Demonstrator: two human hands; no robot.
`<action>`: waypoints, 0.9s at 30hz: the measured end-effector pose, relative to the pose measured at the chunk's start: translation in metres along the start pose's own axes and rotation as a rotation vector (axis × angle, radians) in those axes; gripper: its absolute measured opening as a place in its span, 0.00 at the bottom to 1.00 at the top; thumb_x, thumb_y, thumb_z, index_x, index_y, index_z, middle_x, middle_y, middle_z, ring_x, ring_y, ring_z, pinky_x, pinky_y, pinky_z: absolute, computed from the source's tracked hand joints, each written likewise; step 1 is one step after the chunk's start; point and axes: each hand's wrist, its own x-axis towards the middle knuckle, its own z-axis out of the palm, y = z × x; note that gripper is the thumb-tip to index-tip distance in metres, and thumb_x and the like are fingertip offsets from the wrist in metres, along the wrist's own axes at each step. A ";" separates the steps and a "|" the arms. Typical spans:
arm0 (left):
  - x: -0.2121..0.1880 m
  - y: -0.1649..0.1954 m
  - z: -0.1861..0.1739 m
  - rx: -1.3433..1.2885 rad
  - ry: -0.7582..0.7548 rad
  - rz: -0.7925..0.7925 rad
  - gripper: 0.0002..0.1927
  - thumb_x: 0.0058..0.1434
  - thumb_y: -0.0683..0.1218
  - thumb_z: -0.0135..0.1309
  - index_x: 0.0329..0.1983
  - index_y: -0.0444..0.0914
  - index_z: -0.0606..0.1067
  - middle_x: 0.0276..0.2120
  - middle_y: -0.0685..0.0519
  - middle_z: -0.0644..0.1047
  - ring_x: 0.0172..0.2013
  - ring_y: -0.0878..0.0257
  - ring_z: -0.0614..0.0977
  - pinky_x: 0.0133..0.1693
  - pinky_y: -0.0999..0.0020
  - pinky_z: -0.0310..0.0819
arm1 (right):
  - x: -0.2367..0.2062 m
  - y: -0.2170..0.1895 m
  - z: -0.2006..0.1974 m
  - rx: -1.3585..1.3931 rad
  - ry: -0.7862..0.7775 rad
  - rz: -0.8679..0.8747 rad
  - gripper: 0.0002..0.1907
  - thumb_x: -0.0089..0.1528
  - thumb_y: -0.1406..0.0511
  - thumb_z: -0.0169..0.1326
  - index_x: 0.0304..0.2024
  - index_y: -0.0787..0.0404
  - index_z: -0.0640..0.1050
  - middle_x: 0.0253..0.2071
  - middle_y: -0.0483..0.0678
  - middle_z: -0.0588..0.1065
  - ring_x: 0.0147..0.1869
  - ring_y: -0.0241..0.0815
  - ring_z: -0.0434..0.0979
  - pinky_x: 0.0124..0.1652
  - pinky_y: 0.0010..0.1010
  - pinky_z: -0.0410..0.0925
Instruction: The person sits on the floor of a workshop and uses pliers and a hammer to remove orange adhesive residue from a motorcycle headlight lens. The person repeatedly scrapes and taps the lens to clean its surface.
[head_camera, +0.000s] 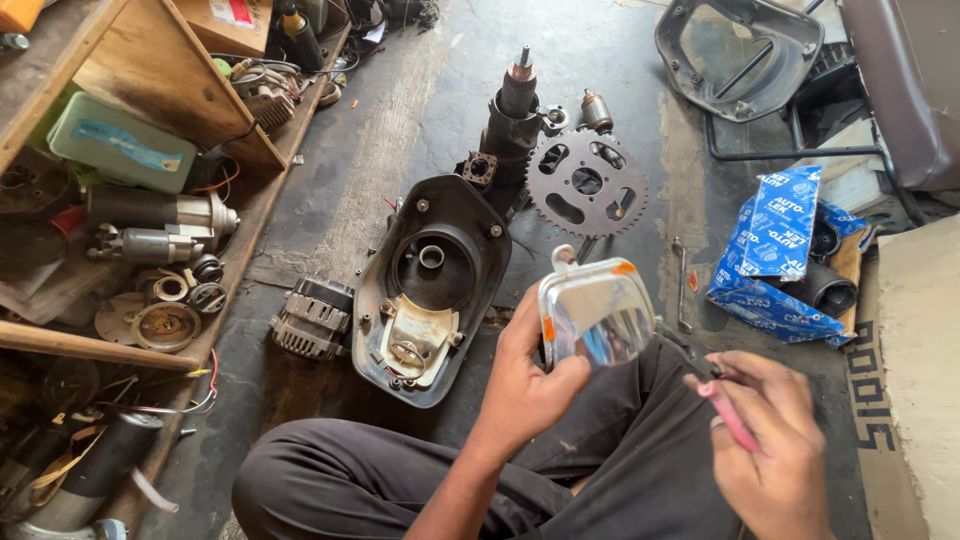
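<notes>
a stained, dusty concrete floor (420, 90) of a workshop fills the view, with the person sitting cross-legged on it in dark trousers. the left hand (528, 380) is closed around the lower left edge of a rectangular headlamp reflector (597, 312), holding it up above the lap, tilted, its glossy chrome bowl facing the camera; the piece has rounded corners, a pale rim and small orange marks at the top and left edges. the right hand (775, 445) is curled around pliers with pink handles (722, 400), whose dark nose points toward the reflector's right edge; whether the nose touches it cannot be told. just beyond the reflector on the floor lies a black plastic headlamp housing (432, 285), open side up, teardrop shaped, with a round hole and a cream bracket inside. beside its left edge sits a ribbed grey alternator (312, 318). behind it stand a dark starter motor (512, 115) and a flat toothed steel sprocket (587, 183), and a slim spanner (682, 280) lies to the right. a crumpled blue cardboard box (785, 255) holds black rubbery parts. a second dark housing (738, 50) lies at the top right. at left, rough wooden shelves (150, 60) are crowded with motors, rings and wires.
</notes>
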 end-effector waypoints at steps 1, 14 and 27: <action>-0.001 0.001 -0.001 -0.013 -0.014 -0.027 0.30 0.51 0.38 0.48 0.61 0.30 0.72 0.55 0.46 0.76 0.58 0.60 0.77 0.63 0.68 0.66 | 0.002 -0.001 -0.002 -0.004 0.007 0.006 0.19 0.51 0.78 0.51 0.44 0.66 0.80 0.55 0.52 0.76 0.59 0.47 0.75 0.59 0.35 0.69; -0.006 0.002 -0.006 -0.161 -0.096 -0.166 0.21 0.53 0.39 0.49 0.50 0.31 0.78 0.38 0.55 0.81 0.41 0.72 0.79 0.47 0.74 0.74 | 0.029 -0.012 -0.020 -0.278 0.041 -0.146 0.13 0.53 0.77 0.58 0.39 0.64 0.82 0.53 0.50 0.76 0.58 0.48 0.74 0.62 0.43 0.62; -0.002 0.026 -0.005 0.127 -0.084 -0.004 0.23 0.49 0.42 0.52 0.49 0.32 0.78 0.41 0.47 0.82 0.41 0.60 0.86 0.48 0.69 0.79 | 0.022 0.007 -0.003 -0.369 -0.032 -0.210 0.15 0.55 0.74 0.59 0.45 0.66 0.81 0.49 0.53 0.74 0.55 0.52 0.74 0.54 0.44 0.62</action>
